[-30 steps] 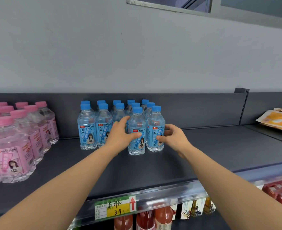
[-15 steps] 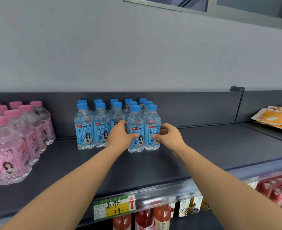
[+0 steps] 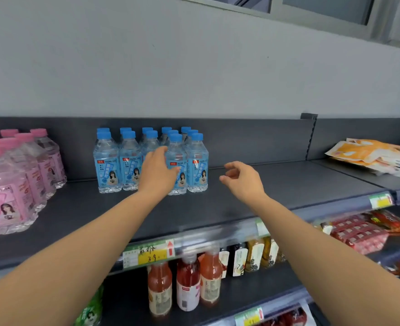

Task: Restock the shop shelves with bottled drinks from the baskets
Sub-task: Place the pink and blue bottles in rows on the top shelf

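Note:
Several small bottles with blue caps and blue labels (image 3: 107,161) stand in rows at the back of the dark top shelf (image 3: 276,184). My left hand (image 3: 157,172) wraps the front bottle (image 3: 176,149), second from the right, with the thumb across its label. My right hand (image 3: 243,182) hovers over bare shelf to the right of the group, fingers apart and curled, holding nothing. No basket is in view.
Pink-capped bottles (image 3: 10,184) fill the shelf's left end. Orange snack packets (image 3: 368,154) lie beyond a divider at the right. Below a yellow price tag (image 3: 147,254) stand red juice bottles (image 3: 187,285), darker drinks (image 3: 253,255) and red packets (image 3: 359,234).
My right hand has let go of the rightmost front bottle and pulled back to the right. My left hand stays on its bottle. The camera has tilted and turned right.

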Demonstrator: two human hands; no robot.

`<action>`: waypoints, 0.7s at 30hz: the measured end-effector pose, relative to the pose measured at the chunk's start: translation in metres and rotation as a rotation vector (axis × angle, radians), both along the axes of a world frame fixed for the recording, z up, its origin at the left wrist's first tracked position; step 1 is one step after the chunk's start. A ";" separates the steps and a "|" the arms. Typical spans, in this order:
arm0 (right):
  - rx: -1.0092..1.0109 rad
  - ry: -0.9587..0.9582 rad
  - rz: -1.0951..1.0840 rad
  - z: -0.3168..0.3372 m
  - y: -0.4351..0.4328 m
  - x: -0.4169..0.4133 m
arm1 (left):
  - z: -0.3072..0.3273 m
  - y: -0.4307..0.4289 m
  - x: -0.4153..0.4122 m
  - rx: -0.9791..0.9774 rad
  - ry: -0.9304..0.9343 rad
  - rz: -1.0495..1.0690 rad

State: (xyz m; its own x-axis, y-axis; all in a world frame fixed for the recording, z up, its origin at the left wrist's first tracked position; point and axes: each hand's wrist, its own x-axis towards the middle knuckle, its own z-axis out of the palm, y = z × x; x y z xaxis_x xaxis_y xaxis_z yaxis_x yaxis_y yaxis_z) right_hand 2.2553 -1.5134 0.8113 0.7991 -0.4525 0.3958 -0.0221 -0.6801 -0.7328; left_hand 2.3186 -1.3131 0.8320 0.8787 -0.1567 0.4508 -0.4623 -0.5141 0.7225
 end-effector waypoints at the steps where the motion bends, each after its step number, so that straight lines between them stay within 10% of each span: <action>1: -0.025 -0.018 -0.018 0.000 -0.003 -0.013 | 0.001 -0.004 -0.011 -0.010 -0.047 -0.012; 9: -0.154 0.019 -0.133 -0.036 -0.029 -0.126 | -0.036 -0.044 -0.105 0.123 -0.160 -0.235; 21: -0.142 0.576 -0.336 -0.150 -0.079 -0.261 | -0.173 -0.106 -0.176 0.579 -0.098 -0.564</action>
